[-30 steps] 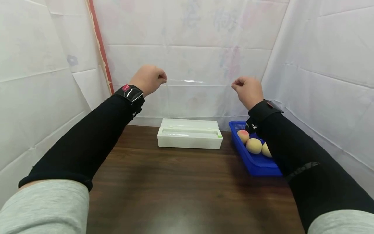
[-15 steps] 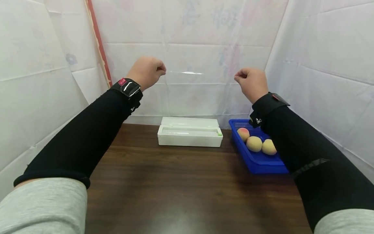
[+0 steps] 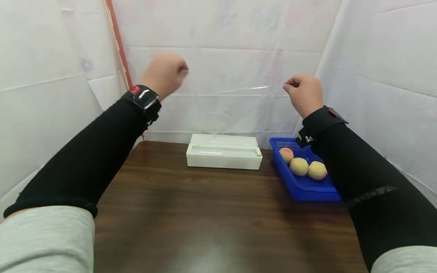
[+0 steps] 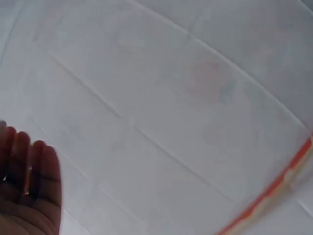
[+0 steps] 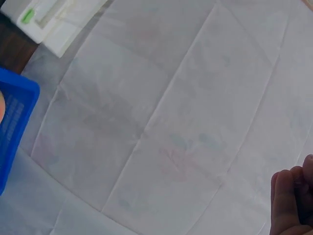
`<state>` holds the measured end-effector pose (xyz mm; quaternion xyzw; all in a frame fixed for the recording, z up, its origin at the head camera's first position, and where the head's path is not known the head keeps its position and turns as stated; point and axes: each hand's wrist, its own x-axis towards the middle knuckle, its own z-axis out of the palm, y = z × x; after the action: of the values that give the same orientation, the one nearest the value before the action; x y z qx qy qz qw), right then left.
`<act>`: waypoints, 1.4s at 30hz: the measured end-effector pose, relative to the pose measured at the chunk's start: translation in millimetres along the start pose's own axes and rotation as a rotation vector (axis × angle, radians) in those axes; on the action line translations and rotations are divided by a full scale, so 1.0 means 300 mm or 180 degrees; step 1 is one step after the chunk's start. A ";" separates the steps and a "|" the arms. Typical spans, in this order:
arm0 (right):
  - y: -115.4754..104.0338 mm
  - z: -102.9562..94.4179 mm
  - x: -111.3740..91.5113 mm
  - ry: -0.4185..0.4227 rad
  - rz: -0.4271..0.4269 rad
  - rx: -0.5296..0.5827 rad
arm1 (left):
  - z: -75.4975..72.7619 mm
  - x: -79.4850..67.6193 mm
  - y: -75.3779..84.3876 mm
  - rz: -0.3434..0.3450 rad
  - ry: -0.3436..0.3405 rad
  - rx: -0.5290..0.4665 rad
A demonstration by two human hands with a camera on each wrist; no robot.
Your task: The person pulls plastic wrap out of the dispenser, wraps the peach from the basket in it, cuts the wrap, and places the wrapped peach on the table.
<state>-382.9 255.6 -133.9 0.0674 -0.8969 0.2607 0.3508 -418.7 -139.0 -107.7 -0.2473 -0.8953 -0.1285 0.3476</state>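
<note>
A thin clear sheet of cling film (image 3: 244, 90) hangs in the air over the back of the table, its edge glinting. My right hand (image 3: 304, 93) pinches it between thumb and fingertips at the right end. To the left, my left hand (image 3: 165, 74) is raised higher, slightly blurred, with thumb and fingers drawn together. The film's glinting edge runs below it, and none shows at its fingertips. Fingers (image 4: 48, 178) of the left hand stand side by side in the left wrist view. Below the film sits a white cling film dispenser (image 3: 223, 161), lid up, green slider at its right end.
A blue plastic basket (image 3: 315, 195) holding several peaches (image 3: 299, 167) stands right of the dispenser, partly behind the right forearm. The dark wooden table (image 3: 205, 212) spreads in front. White cloth (image 3: 235, 30) hangs behind and on both sides, with a red strip (image 3: 119, 43) at back left.
My left hand has moved up and left, my right hand up and right, so they are farther apart. The film, earlier stretched level between both, now sags toward the left.
</note>
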 end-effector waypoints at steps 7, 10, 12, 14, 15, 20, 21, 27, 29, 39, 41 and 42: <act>-0.025 -0.014 0.010 0.0109 -0.0168 -0.0075 | 0.192 -0.052 0.114 -0.0003 -0.0886 -0.0466; -0.027 0.000 -0.001 0.0093 -0.0214 -0.0011 | 0.236 -0.079 0.104 -0.0031 -0.0848 -0.0501; -0.021 0.010 -0.010 0.0057 -0.0212 0.0025 | 0.231 -0.084 0.087 -0.0098 -0.0747 -0.0609; -0.013 0.014 -0.020 0.0019 -0.0182 0.0057 | 0.204 -0.077 0.074 -0.0231 -0.0668 -0.0744; -0.010 0.012 -0.024 0.0019 -0.0169 0.0074 | 0.185 -0.069 0.070 -0.0287 -0.0641 -0.0820; -0.012 -0.014 -0.029 0.0081 -0.0109 0.0077 | 0.102 -0.009 0.072 -0.0389 -0.0586 -0.0955; -0.018 -0.019 -0.026 0.0096 -0.0110 0.0077 | 0.089 0.000 0.075 -0.0398 -0.0566 -0.0940; -0.047 -0.031 -0.001 0.0082 -0.0088 0.0074 | 0.042 0.024 0.080 -0.0507 -0.0419 -0.1156; -0.047 -0.035 0.007 0.0046 -0.0037 0.0096 | 0.040 0.033 0.081 -0.0548 -0.0379 -0.1281; -0.054 -0.041 0.040 0.0020 0.0109 0.0289 | 0.053 0.078 0.073 -0.0512 0.0039 -0.0846; -0.063 -0.043 0.051 0.0030 0.0099 0.0236 | 0.053 0.084 0.070 -0.0522 0.0101 -0.0795; -0.067 -0.045 0.057 0.0038 0.0102 0.0221 | 0.051 0.087 0.069 -0.0519 0.0127 -0.0782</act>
<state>-381.4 246.3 -105.8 0.0637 -0.8862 0.2976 0.3494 -432.7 -106.1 -99.6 -0.2119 -0.8828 -0.2698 0.3209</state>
